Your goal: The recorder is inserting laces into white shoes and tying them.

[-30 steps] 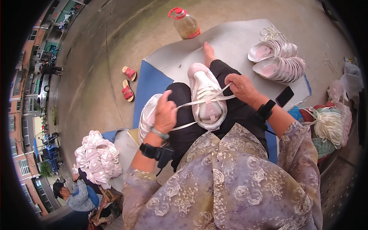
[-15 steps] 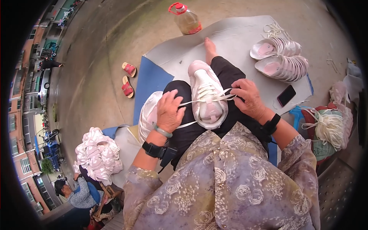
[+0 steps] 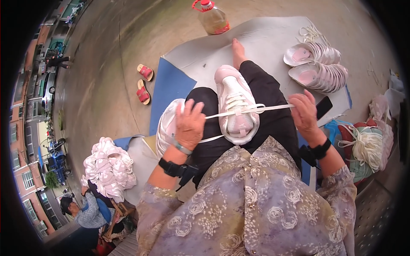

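Note:
A pink and white sneaker (image 3: pixel 230 89) rests between my thighs, toe pointing away from me, with white laces threaded through its eyelets. My left hand (image 3: pixel 190 124) is closed on one side of the shoelace (image 3: pixel 275 108), left of the shoe. My right hand (image 3: pixel 304 110) pinches the other side, out to the right. The lace runs nearly straight between my hands across the shoe's tongue, with a small loop just right of the shoe's middle. Another lace strand passes from below my left hand to the shoe's collar. My left fingertips are partly hidden.
Pink and white shoe uppers (image 3: pixel 168 123) lie beside my left thigh; nested uppers (image 3: pixel 318 77) sit at far right near a dark phone (image 3: pixel 324 106). A laces bundle (image 3: pixel 366 147) rests right. Red slippers (image 3: pixel 143 91), a large bottle (image 3: pixel 213 20) and a seated person (image 3: pixel 92 209) surround the mat.
My right hand has moved right and slightly down, drawing the lace out taut. My left hand stays nearly in place. The loops over the shoe have become smaller.

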`<state>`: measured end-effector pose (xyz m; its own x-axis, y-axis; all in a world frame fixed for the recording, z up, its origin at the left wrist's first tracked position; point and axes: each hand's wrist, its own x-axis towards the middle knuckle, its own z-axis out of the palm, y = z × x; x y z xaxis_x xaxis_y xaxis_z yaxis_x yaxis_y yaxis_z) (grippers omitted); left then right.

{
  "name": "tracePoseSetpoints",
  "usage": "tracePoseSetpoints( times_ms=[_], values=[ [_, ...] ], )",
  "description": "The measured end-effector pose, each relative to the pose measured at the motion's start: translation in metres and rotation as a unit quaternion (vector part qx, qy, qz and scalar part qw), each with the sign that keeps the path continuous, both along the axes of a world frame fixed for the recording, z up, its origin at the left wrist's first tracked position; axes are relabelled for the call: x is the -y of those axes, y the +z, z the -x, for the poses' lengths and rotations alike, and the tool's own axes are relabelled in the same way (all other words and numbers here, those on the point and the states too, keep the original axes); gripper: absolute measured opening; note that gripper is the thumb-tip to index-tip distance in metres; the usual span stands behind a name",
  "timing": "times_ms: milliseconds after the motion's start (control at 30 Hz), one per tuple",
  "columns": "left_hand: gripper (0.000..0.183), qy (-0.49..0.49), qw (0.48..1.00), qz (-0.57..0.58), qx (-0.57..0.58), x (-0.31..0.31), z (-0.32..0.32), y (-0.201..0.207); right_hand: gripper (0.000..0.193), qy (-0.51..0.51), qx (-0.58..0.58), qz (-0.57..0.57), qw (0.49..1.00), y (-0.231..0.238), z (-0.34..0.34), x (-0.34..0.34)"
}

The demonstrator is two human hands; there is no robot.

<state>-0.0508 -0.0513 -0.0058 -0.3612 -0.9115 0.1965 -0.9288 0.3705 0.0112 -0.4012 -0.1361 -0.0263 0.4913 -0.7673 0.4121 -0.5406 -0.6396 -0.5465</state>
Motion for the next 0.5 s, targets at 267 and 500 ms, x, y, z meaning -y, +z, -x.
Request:
tracePoseSetpoints(
  times_ms=[267,500],
  values=[
    [0.008,0.170,0.979,-0.024,0.109,-0.066,-0.125,0.002,0.027,-0.054,-0.074,0.030,0.995,-0.010,0.059,-0.008],
    [0.008,0.231,0.968,-0.074,0.066,-0.119,-0.127,-0.015,0.025,-0.041,-0.097,0.014,0.994,-0.018,0.094,0.001]
  ],
)
